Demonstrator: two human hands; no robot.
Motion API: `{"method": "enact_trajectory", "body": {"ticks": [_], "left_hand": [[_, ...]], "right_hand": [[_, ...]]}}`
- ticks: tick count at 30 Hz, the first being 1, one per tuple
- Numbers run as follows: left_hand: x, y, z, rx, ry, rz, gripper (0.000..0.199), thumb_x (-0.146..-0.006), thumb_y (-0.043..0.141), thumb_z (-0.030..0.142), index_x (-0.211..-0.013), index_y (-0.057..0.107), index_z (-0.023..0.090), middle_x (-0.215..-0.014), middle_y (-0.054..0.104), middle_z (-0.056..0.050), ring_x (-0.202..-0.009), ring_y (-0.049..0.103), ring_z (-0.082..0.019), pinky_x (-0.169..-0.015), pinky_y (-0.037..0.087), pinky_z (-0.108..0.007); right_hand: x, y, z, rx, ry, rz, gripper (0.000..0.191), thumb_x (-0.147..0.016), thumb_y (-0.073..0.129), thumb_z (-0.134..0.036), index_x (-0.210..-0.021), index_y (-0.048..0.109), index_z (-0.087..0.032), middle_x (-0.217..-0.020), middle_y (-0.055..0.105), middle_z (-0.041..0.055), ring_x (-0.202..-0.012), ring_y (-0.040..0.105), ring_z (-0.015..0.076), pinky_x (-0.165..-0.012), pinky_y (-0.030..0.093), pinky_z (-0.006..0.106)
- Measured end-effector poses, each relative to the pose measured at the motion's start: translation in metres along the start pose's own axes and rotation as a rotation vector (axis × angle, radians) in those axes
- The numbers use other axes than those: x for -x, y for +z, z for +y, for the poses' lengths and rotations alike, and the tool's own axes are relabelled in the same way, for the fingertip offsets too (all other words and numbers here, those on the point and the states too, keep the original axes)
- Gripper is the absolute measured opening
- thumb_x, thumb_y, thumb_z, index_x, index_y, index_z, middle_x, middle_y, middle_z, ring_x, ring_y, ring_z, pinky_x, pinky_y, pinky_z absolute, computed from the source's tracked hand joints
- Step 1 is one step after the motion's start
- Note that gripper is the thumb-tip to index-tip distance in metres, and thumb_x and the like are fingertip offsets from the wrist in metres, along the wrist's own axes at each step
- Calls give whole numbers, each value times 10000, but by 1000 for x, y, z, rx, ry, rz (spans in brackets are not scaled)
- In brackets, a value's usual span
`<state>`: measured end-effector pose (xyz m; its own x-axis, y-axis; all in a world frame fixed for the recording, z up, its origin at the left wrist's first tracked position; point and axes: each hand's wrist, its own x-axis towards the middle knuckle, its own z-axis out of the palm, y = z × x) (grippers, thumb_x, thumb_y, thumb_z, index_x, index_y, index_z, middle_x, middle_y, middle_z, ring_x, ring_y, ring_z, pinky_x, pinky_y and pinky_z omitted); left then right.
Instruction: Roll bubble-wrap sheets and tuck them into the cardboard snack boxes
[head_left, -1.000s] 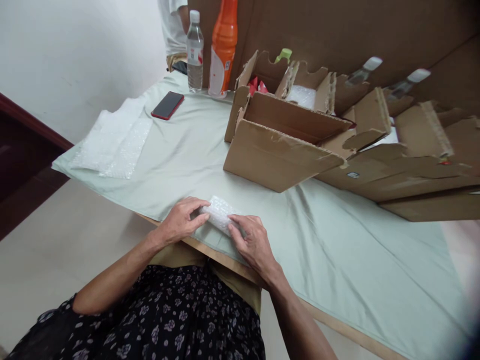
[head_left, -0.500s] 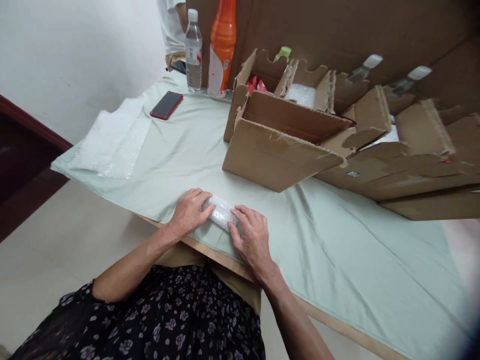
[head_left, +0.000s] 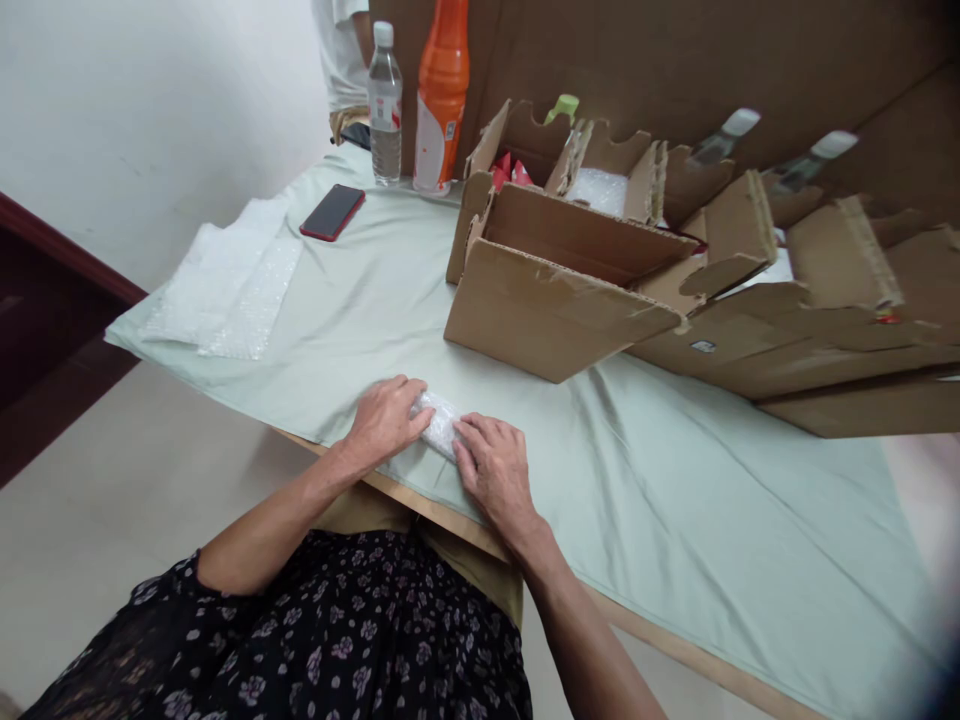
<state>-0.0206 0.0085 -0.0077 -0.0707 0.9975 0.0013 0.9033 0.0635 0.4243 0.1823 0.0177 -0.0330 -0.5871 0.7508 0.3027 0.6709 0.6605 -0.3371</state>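
Observation:
A small roll of clear bubble wrap [head_left: 439, 424] lies on the pale green cloth [head_left: 660, 480] near the table's front edge. My left hand [head_left: 388, 418] grips its left end, the thumb on the near side. On the right end, my right hand [head_left: 493, 458] is closed with fingers on top and thumb below. Whatever may be inside the roll cannot be made out. Flat sheets of bubble wrap [head_left: 225, 280] rest at the table's left end.
Cardboard boxes with dividers [head_left: 562, 310] stand behind and to the right. At the back are a water bottle [head_left: 385, 110], an orange bottle [head_left: 444, 100] and a red-edged phone [head_left: 333, 212]. A person in a white top [head_left: 343, 60] is partly visible behind.
My right hand has shifted slightly left, closer to my left hand, and less of the roll shows between them. Both hands still hold it.

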Motion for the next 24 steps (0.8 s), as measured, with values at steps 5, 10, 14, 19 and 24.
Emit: {"method": "enact_trajectory", "body": {"ticks": [5,10,14,19,24], "left_hand": [[-2,-4,2,-19,4,-79,205,-895,637,287,-1027,712,149,-964,737,-112,-935,684,-279,-866,507,-389],[5,-3,3,119,10,13,44,-802,677,210,-818,648,181,-882,685,-65,-854,636,-229,-814,482,-351],[12,-2,2,515,-76,52,88,-769,649,233,-742,571,202,-709,598,26,-651,537,-136,-645,421,-263],[15,-3,1,1012,-285,210,250,-714,703,387,-748,537,203,-586,458,85,-522,405,-80,-507,313,-210],[19,4,13,1246,-386,276,361,-645,787,411,-793,536,199,-599,486,91,-519,419,-64,-513,341,-191]], "right_hand": [[0,-5,4,-67,13,-40,269,-987,552,-215,-1194,724,-209,-1206,734,96,-1071,627,265,-928,453,426],[4,-6,7,-132,28,-32,262,-978,548,-215,-1170,725,-235,-1227,728,99,-1106,649,269,-942,489,445],[12,-8,6,-195,75,128,278,-968,573,-252,-1224,677,-230,-1343,661,133,-1210,632,284,-963,520,470],[25,-22,-2,-354,199,318,215,-968,595,-262,-1171,659,-229,-1271,674,125,-1207,634,258,-1006,525,465],[23,-21,-15,-738,365,57,253,-895,682,-341,-1121,669,-229,-1091,752,80,-949,706,219,-851,571,382]]}}
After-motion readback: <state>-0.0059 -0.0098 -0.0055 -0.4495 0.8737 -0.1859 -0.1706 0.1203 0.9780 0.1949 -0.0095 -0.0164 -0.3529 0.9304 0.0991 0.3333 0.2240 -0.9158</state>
